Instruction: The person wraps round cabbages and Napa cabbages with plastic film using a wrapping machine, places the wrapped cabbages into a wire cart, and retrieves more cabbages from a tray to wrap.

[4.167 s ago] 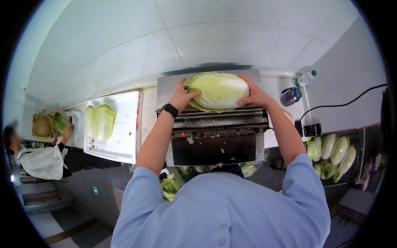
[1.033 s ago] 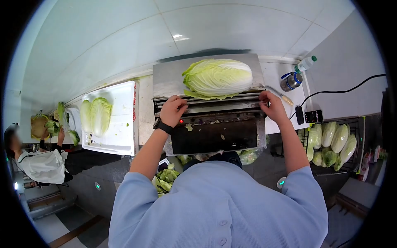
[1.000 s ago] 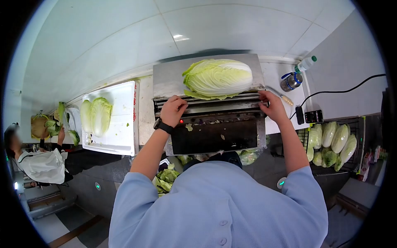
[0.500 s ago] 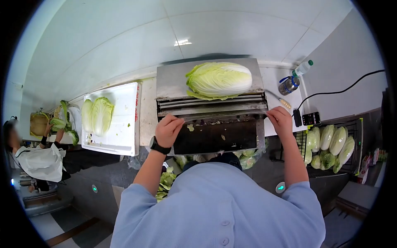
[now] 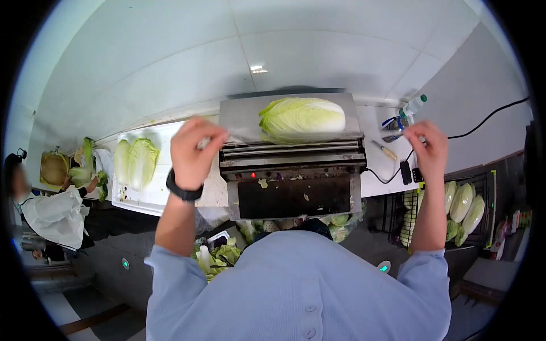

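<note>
1. Fingers of the left hand (image 5: 196, 150), left of the machine (image 5: 296, 196), are bunched in a pinch on one end of clear film (image 5: 245, 135).
2. The right hand (image 5: 429, 145), raised right of the machine, is blurred; its fingers are curled and seem to grip the film's other end.
3. Between the hands, film spans the machine, crossing in view the near edge of the cabbage (image 5: 304, 119). Whether film and cabbage touch, I cannot tell.
4. That cabbage lies on its side on the machine's far steel top, leafy end left. Film looks drawn out; the cabbage does not look enclosed by it.
5. Left of the machine, a white tray (image 5: 162, 176) holds two bare cabbages (image 5: 144, 165), neither in film as far as shows.
6. Right of the machine lie a knife (image 5: 389, 153), a flask (image 5: 392, 131) and a bottle (image 5: 413, 106).
7. Farther right of the machine, a rack (image 5: 491, 227) holds cabbages (image 5: 463, 204) whose shine suggests film, so those look finished.
8. Loose leaves (image 5: 219, 258) sit below the machine's near left corner.
9. Far left of the machine, a co-worker (image 5: 54, 219) handles greens (image 5: 82, 170).
</note>
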Action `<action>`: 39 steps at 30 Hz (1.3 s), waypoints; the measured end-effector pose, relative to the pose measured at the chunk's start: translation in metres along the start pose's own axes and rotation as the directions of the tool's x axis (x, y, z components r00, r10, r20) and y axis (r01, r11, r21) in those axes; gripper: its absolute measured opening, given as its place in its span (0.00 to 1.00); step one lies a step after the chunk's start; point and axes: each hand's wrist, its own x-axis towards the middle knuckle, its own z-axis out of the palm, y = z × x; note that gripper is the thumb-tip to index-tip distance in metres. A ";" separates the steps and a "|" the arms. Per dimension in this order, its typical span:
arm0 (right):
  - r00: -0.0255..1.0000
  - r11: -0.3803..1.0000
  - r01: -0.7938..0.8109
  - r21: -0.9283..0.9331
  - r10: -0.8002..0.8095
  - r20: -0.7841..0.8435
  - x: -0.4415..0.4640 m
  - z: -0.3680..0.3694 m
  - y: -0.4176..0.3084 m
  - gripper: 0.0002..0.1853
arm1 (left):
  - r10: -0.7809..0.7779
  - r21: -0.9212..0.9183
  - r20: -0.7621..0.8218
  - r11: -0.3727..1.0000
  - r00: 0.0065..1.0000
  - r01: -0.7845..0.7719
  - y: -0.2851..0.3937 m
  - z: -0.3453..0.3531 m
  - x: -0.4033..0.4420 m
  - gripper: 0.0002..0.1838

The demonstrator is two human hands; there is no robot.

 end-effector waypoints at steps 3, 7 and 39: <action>0.994 0.992 -0.112 0.065 0.112 0.003 0.057 0.018 0.025 0.04 | -0.118 -0.063 0.017 0.991 0.993 0.119 -0.028 0.016 0.054 0.04; 0.941 0.907 -0.337 0.251 0.329 0.075 0.121 0.061 0.080 0.08 | -0.378 -0.374 0.090 0.844 0.921 0.383 -0.089 0.060 0.109 0.06; 0.262 0.642 -0.691 -0.332 0.650 0.713 0.071 0.187 0.200 0.18 | -0.665 0.045 0.702 0.400 0.257 0.915 -0.218 0.164 0.003 0.14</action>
